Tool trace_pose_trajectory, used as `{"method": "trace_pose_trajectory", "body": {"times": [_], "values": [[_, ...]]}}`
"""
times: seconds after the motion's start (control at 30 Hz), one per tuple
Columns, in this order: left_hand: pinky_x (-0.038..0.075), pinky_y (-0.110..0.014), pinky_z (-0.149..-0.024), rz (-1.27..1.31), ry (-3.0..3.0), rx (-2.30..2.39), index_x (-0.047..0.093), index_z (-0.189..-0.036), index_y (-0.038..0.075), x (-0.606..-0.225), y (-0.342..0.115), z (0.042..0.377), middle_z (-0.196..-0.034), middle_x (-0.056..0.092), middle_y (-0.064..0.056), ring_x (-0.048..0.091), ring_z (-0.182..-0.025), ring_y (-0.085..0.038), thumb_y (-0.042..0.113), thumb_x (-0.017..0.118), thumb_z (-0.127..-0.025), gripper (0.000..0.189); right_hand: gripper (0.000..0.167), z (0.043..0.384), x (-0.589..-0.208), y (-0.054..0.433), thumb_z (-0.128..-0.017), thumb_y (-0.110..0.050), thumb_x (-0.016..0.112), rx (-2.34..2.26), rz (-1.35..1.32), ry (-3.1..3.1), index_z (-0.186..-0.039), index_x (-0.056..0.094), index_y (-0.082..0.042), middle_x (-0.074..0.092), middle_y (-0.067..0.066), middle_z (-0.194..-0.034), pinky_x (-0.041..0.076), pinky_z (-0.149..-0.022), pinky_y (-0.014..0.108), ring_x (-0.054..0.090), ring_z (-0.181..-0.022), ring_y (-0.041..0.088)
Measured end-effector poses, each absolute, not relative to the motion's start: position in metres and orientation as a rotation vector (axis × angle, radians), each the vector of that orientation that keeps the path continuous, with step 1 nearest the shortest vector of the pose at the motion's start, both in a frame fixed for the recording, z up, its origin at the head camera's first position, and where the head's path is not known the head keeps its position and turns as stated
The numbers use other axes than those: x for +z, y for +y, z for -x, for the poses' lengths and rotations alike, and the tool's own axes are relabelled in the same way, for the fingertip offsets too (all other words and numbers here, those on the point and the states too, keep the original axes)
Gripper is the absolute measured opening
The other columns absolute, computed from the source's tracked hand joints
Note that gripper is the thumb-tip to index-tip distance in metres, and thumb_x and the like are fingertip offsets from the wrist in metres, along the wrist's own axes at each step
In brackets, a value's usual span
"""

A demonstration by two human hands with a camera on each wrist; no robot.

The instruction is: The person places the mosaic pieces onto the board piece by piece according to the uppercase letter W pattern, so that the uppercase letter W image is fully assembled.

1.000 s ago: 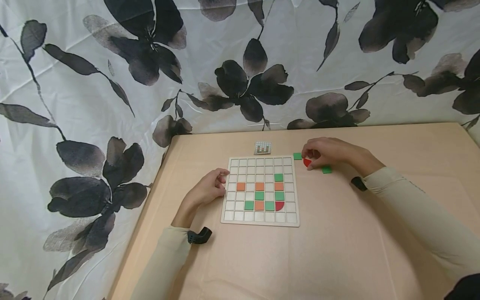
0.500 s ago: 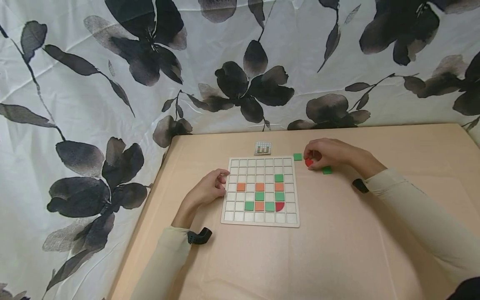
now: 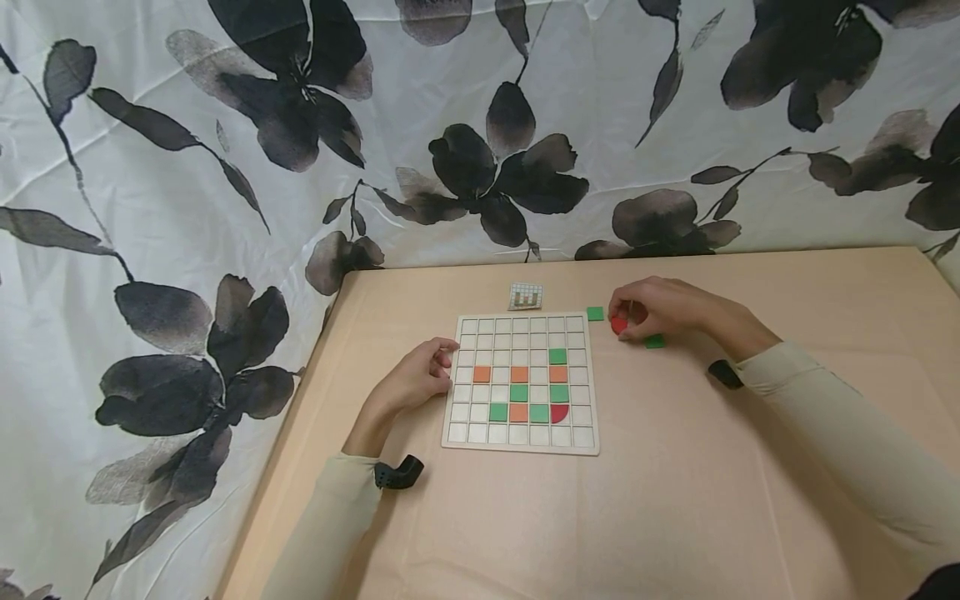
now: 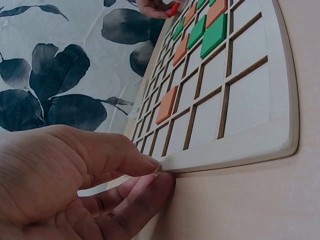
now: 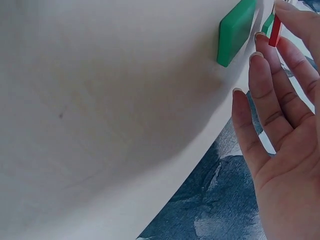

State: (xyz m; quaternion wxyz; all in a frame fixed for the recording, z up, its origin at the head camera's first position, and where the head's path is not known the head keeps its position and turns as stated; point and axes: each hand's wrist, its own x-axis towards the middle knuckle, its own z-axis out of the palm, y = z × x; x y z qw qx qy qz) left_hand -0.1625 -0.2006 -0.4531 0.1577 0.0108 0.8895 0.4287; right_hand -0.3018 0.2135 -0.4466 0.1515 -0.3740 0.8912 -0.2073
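A white grid board [image 3: 459, 433] lies on the table, with green, orange and red tiles set in some of its cells. My left hand [image 3: 412, 377] is at its left side; in the left wrist view the thumb and a fingertip pinch the board's rim [image 4: 225, 161]. Beyond the board's upper right corner, my right hand [image 3: 656, 307] pinches a red tile [image 3: 618, 324] between thumb and fingers. The right wrist view shows that red tile [image 5: 275, 31] edge-on, the other fingers spread beneath. A green tile [image 5: 236, 32] lies on the table close to those fingers.
One loose green tile [image 3: 596, 313] lies beside the board's upper right corner, and another green tile [image 3: 655, 341] is partly under my right hand. A small card with a printed grid [image 3: 526, 296] sits behind the board. A floral cloth [image 3: 420, 100] hangs behind the table.
My right hand has shifted slightly to the right, and the red tile in its fingers has turned a little. The left hand and the board stay where they were.
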Motion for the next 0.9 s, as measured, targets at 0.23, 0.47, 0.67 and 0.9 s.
{"method": "trace_pose_trajectory", "body": {"times": [0.23, 0.47, 0.67, 0.9], "values": [[0.044, -0.025, -0.066, -0.044, 2.545, 1.234, 0.049, -0.142, 0.001, -0.451, -0.2, 0.161, -0.106, 0.05, -0.011, 0.052, -0.086, -0.019, -0.013, 0.065, -0.085, 0.061, 0.027, 0.298, -0.443, 0.211, -0.081, -0.021, 0.085, -0.621, 1.088, 2.547, -0.104, 0.071, -0.021, 0.065, -0.006, -0.089, 0.052, -0.072, 0.03, 0.059, -0.082, 0.017], [0.043, -0.025, -0.065, -0.035, 2.542, 1.233, 0.049, -0.143, 0.002, -0.451, -0.2, 0.16, -0.106, 0.05, -0.011, 0.051, -0.086, -0.019, -0.012, 0.066, -0.086, 0.061, 0.027, 0.293, -0.439, 0.202, -0.081, -0.024, 0.085, -0.617, 1.098, 2.549, -0.103, 0.071, -0.022, 0.064, -0.006, -0.087, 0.05, -0.07, 0.032, 0.058, -0.081, 0.017], [0.044, -0.026, -0.067, -0.023, 2.547, 1.227, 0.049, -0.143, 0.003, -0.451, -0.2, 0.161, -0.107, 0.05, -0.011, 0.051, -0.088, -0.02, -0.012, 0.066, -0.086, 0.062, 0.024, 0.287, -0.434, 0.191, -0.081, -0.026, 0.084, -0.614, 1.161, 2.544, -0.101, 0.071, -0.024, 0.063, -0.007, -0.084, 0.048, -0.07, 0.032, 0.057, -0.079, 0.015], [0.044, -0.026, -0.067, -0.022, 2.544, 1.237, 0.048, -0.143, 0.004, -0.453, -0.201, 0.161, -0.106, 0.05, -0.01, 0.051, -0.088, -0.02, -0.012, 0.066, -0.086, 0.062, 0.024, 0.281, -0.428, 0.177, -0.081, -0.029, 0.084, -0.585, 1.241, 2.535, -0.1, 0.071, -0.025, 0.063, -0.008, -0.085, 0.046, -0.069, 0.031, 0.056, -0.079, 0.013]]}}
